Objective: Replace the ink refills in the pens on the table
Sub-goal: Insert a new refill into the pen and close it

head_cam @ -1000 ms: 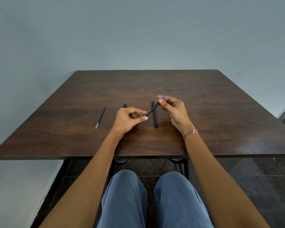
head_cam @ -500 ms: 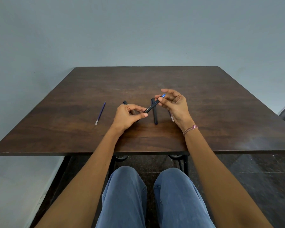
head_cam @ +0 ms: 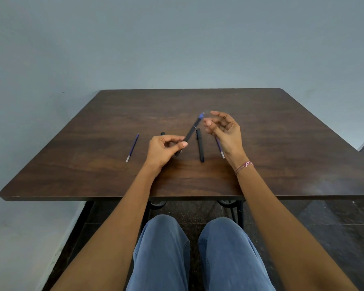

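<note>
My left hand [head_cam: 163, 149] pinches a black pen [head_cam: 191, 132] near its lower end; the pen slants up to the right and ends in a blue tip. Beside that tip, not touching it, my right hand [head_cam: 225, 129] hovers with relaxed, loosely curled fingers and holds nothing. A second black pen [head_cam: 200, 147] lies on the brown table [head_cam: 282, 143] between my hands. Another black piece [head_cam: 162, 133] peeks out behind my left hand. One purple refill [head_cam: 132, 147] lies to the left. A second refill [head_cam: 220, 147] lies partly under my right hand.
The table's near edge [head_cam: 114, 198] runs just above my knees in blue jeans. A plain grey wall stands behind the table. A dark tiled floor and black metal table legs show below.
My right hand has let go of the pen's blue tip and drawn slightly to the right. My left hand has tilted the pen more upright.
</note>
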Available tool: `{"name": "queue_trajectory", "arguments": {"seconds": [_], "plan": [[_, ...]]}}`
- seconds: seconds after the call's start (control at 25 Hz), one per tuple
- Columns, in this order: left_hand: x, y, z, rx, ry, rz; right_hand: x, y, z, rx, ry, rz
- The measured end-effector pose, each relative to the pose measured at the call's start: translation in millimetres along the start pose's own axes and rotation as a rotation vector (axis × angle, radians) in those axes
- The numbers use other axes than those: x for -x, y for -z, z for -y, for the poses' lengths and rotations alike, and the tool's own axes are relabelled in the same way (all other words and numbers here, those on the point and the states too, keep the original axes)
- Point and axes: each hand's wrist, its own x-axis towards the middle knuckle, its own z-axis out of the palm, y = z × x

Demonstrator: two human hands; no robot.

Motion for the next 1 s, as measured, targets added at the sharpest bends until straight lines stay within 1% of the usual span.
{"name": "queue_trajectory", "arguments": {"seconds": [0.08,0.16,0.28,0.36,0.44,0.52,0.72,0.84,1.0], "plan": [[-3,0,1,0.136,0.044,-0.136,-7,-5,6,0.056,-0.009,-0.041],[-5,1,3,0.164,0.068,-0.288,-17,-15,9,0.21,-0.019,-0.046],[-7,4,5,0.231,0.069,-0.491,-29,-42,-1,0.448,-0.049,0.021],[-9,6,5,0.293,0.075,-0.565,-31,-62,-13,0.613,-0.065,0.077],[-10,8,8,0.289,0.077,-0.578,-31,-78,-25,0.833,-0.052,0.174],[-11,8,11,0.234,0.075,-0.575,-31,-90,-32,1.003,-0.054,0.268],[-13,9,13,0.125,0.061,-0.594,-28,-113,-36,1.188,-0.054,0.342],[-13,9,13,0.126,0.072,-0.555,-26,-114,-36,1.191,-0.07,0.351],[-13,7,11,0.171,0.081,-0.488,-26,-102,-33,1.065,-0.133,0.294]]}}
